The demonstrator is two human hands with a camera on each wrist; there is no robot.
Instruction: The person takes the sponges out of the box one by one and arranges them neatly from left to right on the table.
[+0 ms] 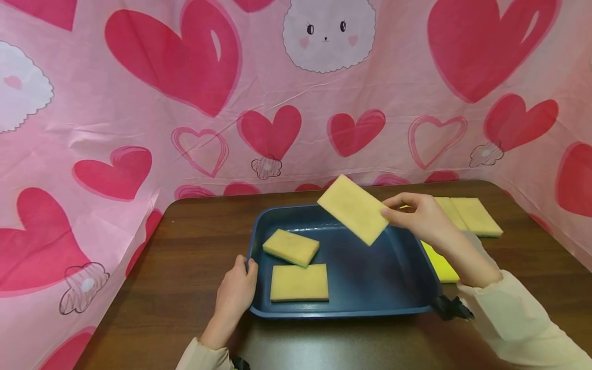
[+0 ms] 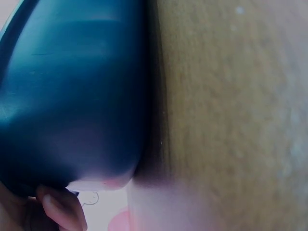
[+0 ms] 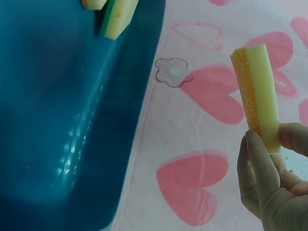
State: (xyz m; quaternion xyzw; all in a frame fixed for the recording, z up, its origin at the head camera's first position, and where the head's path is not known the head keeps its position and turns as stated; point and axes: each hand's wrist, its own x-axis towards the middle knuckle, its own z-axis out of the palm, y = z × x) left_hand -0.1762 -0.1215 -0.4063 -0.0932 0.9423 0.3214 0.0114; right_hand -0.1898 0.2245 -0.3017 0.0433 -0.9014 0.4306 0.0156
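Observation:
A dark blue rectangular pan [image 1: 365, 311] stands on the table. My left hand [image 1: 238, 288] grips its left rim, with curled fingers [image 2: 62, 209] at the pan's edge in the left wrist view. Above the pan's far right part, my right hand [image 1: 418, 216] pinches a yellow sponge [image 1: 353, 209] by one end, between thumb and fingers. That sponge shows an orange scouring layer [image 3: 246, 91] in the right wrist view. Inside the pan, on the left, lie two more sponges: a slightly turned one [image 1: 291, 246] behind and a straight one [image 1: 299, 282] in front.
Right of the pan, more pale yellow sponges [image 1: 476, 216] lie side by side, partly hidden by my right arm. A bright yellow item [image 1: 441, 264] lies nearer, against the pan's right side. A pink heart-patterned cloth [image 1: 314, 92] hangs behind the brown wooden table [image 1: 185, 257].

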